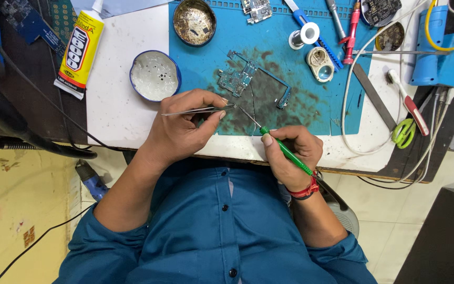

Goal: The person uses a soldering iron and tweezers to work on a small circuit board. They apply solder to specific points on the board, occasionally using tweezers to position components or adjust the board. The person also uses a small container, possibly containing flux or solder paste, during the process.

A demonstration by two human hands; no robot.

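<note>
1. Head view: I see my left hand [177, 131] pinching steel tweezers [198, 111], fingers clamped on them, tips pointing right over the blue mat [200, 58].
2. My right hand [290, 152] is closed around a green screwdriver [285, 150], its thin tip meeting the tweezers' tips.
3. A circuit board [237, 79] lies on the mat's dark stain, just beyond both tools.
4. A white dish [155, 75] sits left of the mat, near a yellow tube [81, 50].

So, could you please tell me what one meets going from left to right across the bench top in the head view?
Yellow glue tube → blue-rimmed round tin → small circuit board → solder spool → red-handled tool → flat metal file → green-handled scissors → blue stand.
</note>
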